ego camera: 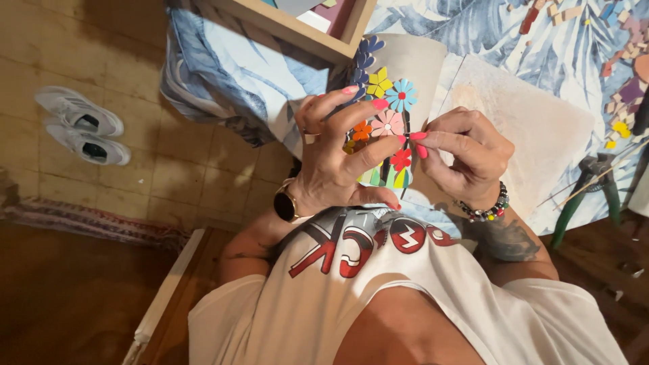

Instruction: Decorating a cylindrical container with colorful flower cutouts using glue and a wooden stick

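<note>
Near the centre of the frame, my two hands meet over a pale curved pot decorated with small mosaic flowers. My left hand, left of centre, wraps around the pot's decorated side, fingers spread and curled across the pieces, thumb pointing toward the lower middle. A gold ring sits on one finger and a round dark watch with a gold rim is on that wrist. My right hand, just right of centre, has its thumb and forefinger pressed together in a pinch right against the flowers; whatever it pinches is too small to make out. A beaded bracelet circles that wrist. My nails are bright pink.

The mosaic flowers run in a column: dark blue petals at the top, then yellow, light blue, pink, orange and red, with green pieces at the bottom.

The pot rests over a surface covered by a blue and white leaf-patterned cloth, filling the upper right. Loose coloured tile pieces lie scattered at the far upper right. Green-handled nippers lie at the right edge. A pair of white sneakers sits on the tiled floor at the left.
</note>
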